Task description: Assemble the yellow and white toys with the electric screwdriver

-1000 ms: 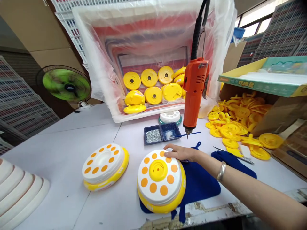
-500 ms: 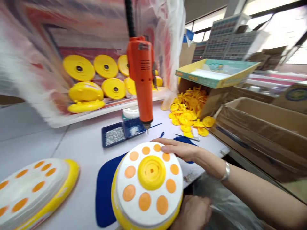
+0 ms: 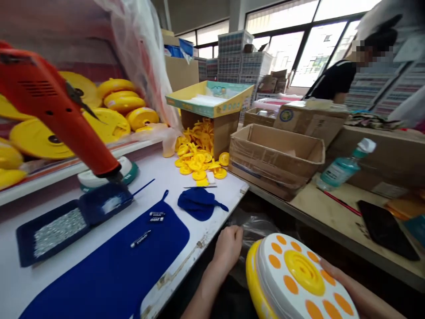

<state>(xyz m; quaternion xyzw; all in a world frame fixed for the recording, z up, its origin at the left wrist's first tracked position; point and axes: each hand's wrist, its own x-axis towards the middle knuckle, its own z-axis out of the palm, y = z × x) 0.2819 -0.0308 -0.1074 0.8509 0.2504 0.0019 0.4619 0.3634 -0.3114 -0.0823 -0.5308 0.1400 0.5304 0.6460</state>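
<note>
My right grip (image 3: 343, 279) is closed on the rim of the disc (image 3: 294, 277), which was on the blue mat (image 3: 109, 266) and is now lifted past the bench (image 3: 212, 199) edge. My left hand (image 3: 227, 250), no longer under it, hangs curled and empty by a plastic bag (image 3: 255, 228).

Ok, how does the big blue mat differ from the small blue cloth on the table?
The blue mat lies flat, while the blue cloth is bunched up. The mat is far bigger than the cloth. The mat has small metal pieces on it; the cloth shows none. Both are dark blue and lie on the white table.
</note>
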